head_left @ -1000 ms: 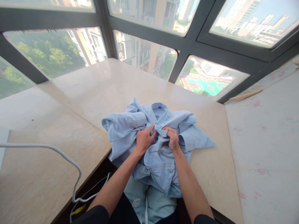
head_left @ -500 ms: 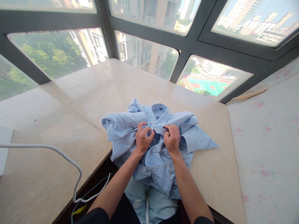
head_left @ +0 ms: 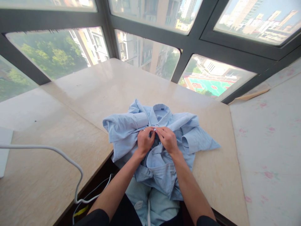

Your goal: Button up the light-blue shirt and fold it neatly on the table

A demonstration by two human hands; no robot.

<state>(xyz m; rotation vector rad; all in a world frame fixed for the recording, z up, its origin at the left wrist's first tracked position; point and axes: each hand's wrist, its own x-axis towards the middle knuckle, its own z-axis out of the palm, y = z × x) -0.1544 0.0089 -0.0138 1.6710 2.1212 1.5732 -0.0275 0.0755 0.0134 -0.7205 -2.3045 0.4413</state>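
My right hand [head_left: 168, 139] has moved left since the earlier frame, so its fingertips now meet those of my left hand [head_left: 145, 139]; my left has barely shifted. Both are closed in a pinch on the front edge of the blue shirt [head_left: 162, 175], though the exact bit of cloth between them is too small to make out. The shirt lies beneath and around my hands on the counter [head_left: 77, 103], its near end hanging over the edge above my trousers [head_left: 164, 210]. Its front opening runs far to near, from the collar [head_left: 168, 117] towards me, and my pinch sits just on the near side of that collar, neither hand clearly nearer. Sleeves spread left and right.
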